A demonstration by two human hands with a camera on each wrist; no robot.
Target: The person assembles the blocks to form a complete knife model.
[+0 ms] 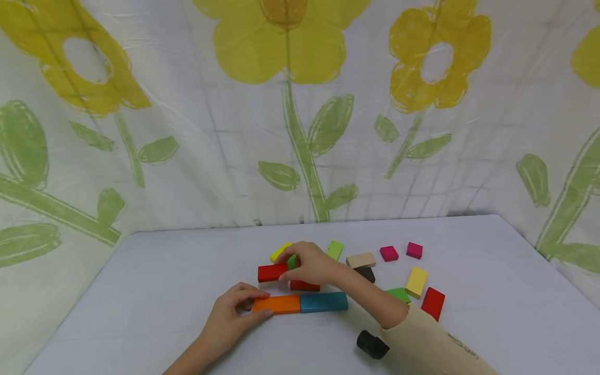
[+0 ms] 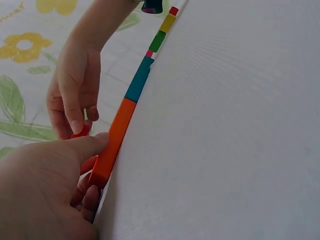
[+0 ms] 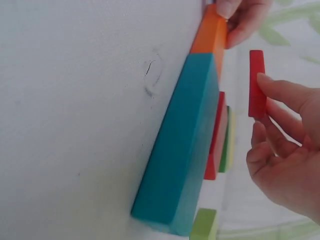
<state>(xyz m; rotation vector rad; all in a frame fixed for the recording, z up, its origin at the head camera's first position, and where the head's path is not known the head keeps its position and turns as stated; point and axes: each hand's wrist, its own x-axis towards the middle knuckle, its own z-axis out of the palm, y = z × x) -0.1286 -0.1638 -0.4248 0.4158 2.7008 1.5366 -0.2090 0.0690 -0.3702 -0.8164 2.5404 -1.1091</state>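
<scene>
Left hand (image 1: 229, 311) pinches an orange block (image 1: 283, 304), right hand (image 1: 311, 264) a red block (image 1: 269, 273); sleeve lettering (image 1: 462, 346) is unreadable.

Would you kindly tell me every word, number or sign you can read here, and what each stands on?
No text is legible.
Right sleeve: dark lettering, too small and blurred to read.
Flowered cloth: a yellow squiggle at the left wrist view's top left corner, perhaps writing, unreadable.

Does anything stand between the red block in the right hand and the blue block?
Yes: another red block sits just behind the blue block, roughly in line between it and the held red block in the right hand.
</scene>
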